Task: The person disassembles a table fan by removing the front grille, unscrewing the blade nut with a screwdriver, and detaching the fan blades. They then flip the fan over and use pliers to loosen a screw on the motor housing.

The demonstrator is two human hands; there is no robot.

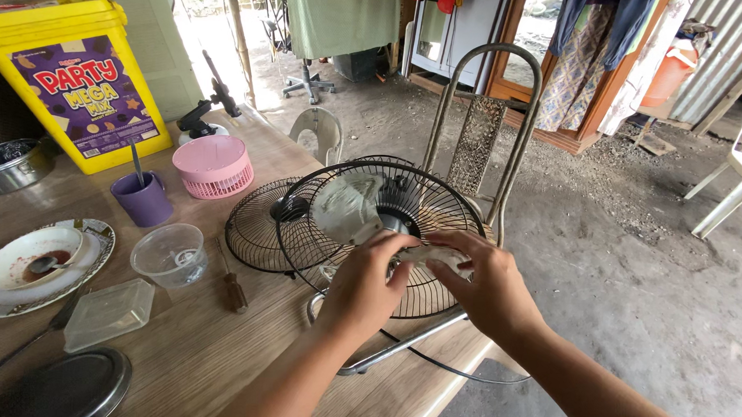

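Note:
A small electric fan stands at the table's right edge with its black wire rear guard (437,207) facing me. Its pale translucent blade (346,208) sits inside the guard. My left hand (364,282) and my right hand (483,282) meet at the blade's hub; both grip the blade, the right on a lower wing (435,256). The loose front wire guard (255,225) lies flat behind the fan. A wooden-handled screwdriver (233,286) lies just left of my left hand.
On the wooden table (193,350): a clear plastic cup (170,255), purple mug (144,198), pink basket (214,167), yellow tub (80,75), dirty plate with bowl (36,263), clear lid (108,313), dark round lid (65,387). A metal chair frame (489,130) stands behind the fan.

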